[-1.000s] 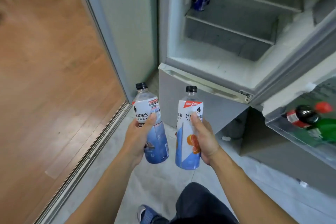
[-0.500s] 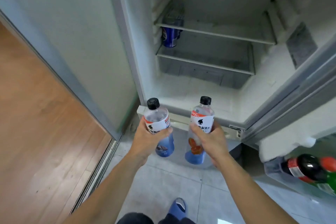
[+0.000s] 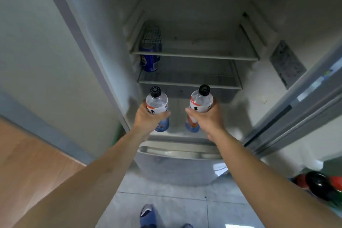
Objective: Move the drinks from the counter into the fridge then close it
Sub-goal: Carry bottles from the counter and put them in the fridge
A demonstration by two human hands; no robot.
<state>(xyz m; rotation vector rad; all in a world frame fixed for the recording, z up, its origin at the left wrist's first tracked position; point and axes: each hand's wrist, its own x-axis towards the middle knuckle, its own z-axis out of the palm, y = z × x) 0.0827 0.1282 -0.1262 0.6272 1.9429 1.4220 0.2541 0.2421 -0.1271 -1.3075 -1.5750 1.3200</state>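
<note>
2 bare forearms reach forward over a tiled floor [image 3: 166, 201], above a blue slipper [image 3: 147, 214]. Just beyond, the left hand [image 3: 148, 119] curls its fingers and thumb round the blue-label bottle [image 3: 157, 106], and the right hand [image 3: 207, 119] grips the orange-label bottle [image 3: 200, 104] the same way; both bottles are upright, black caps on top, held apart at the fridge [image 3: 103, 42] opening above its bottom floor. Farther in, 2 shelves sit one above the other, and 1 blue can [image 3: 149, 61] stands on the lower shelf [image 3: 190, 83] at its left end. At the right, the open door [image 3: 303, 98] holds dark and red bottles [image 3: 318, 187] in its rack.
</note>
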